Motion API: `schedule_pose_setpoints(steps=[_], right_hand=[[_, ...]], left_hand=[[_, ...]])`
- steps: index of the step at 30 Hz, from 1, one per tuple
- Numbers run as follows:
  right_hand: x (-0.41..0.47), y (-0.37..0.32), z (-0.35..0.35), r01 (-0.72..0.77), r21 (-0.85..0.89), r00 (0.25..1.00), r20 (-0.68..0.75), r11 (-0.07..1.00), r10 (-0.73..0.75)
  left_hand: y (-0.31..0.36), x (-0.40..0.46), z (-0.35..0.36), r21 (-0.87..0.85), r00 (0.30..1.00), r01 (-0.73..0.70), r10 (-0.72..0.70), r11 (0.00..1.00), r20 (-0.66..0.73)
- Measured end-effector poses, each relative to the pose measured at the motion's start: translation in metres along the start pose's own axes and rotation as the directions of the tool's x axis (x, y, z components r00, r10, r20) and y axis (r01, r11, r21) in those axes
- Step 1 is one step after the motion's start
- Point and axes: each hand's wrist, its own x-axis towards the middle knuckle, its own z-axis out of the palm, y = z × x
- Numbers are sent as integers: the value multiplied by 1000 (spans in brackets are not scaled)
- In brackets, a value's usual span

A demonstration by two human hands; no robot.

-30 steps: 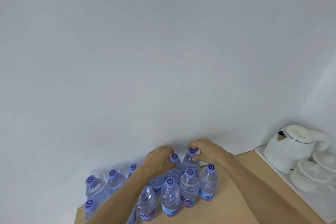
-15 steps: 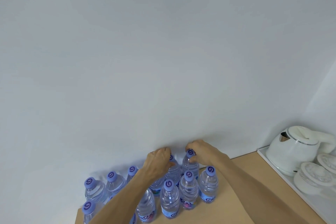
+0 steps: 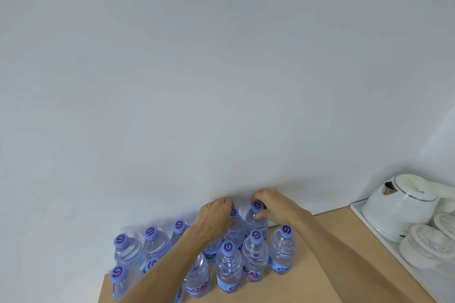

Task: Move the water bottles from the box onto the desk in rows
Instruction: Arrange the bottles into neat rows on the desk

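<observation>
Most of the visible work looked done: a cluster of water bottles [image 3: 254,251] stood upright on the tan bench [image 3: 320,265], purple caps up, packed close in what read as two or three rows running from about nine o'clock toward the middle of the view. The back row sat against the white wall [image 3: 221,81]. Both hands were at the twelve o'clock end of the cluster, each on one bottle of that back row. The left hand [image 3: 214,219] had its fingers curled around the neck of the left back bottle [image 3: 232,227], whose cap showed just past the knuckles. The right hand [image 3: 273,206] pinched the right back bottle [image 3: 256,219] at its cap, thumb below and fingers over the top. These two stood just beside each other and seemed to be getting set into place, so I judged this the placing of one more pair. The box was nowhere in the picture, so how many bottles were left in it could not be told. At three o'clock, well apart from the bottles, a white kettle [image 3: 403,206] and lidded glass cups [image 3: 428,243] sat on a white tray [image 3: 394,253], not part of the job.
</observation>
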Motion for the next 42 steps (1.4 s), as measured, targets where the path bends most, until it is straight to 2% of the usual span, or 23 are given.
schedule_pose_setpoints(steps=[5,9,12,14,22,24,27,29,31,33,36,42], right_hand=[[-2,-4,-3,-25,-14,999,36,1000,25],[-4,-25,-9,10,53,999,-48,999,-7],[2,-56,-7,125,51,984,-131,991,-117],[5,-78,-1,196,55,973,-138,979,-187],[12,-161,42,360,79,931,34,930,-363],[12,-179,54,390,66,914,97,918,-395],[10,-203,70,430,-22,886,201,902,-418],[8,-215,79,449,-134,879,241,883,-411],[6,-225,87,468,-251,879,233,847,-416],[3,-230,91,447,-299,890,240,843,-387],[2,-232,93,369,-221,914,263,903,-309],[-5,-238,97,326,-173,933,218,929,-287]], left_hand=[[-14,-11,-8,-114,998,-64,66,991,13],[-38,-36,-27,-249,987,-124,94,960,-129],[-62,-62,-42,-313,969,-106,27,944,-246],[-79,-82,-49,-332,956,-72,-30,941,-293],[-141,-176,-49,-428,876,197,-354,882,-327],[-150,-195,-43,-423,851,278,-425,862,-307],[-161,-216,-34,-386,860,423,-497,820,-115],[-166,-225,-29,-375,883,444,-469,813,29],[-167,-229,-25,-351,909,411,-405,841,93],[-167,-227,-23,-337,928,370,-359,866,98],[-167,-220,-22,-320,947,319,-317,892,62],[-167,-214,-25,-349,943,325,-329,879,49]])
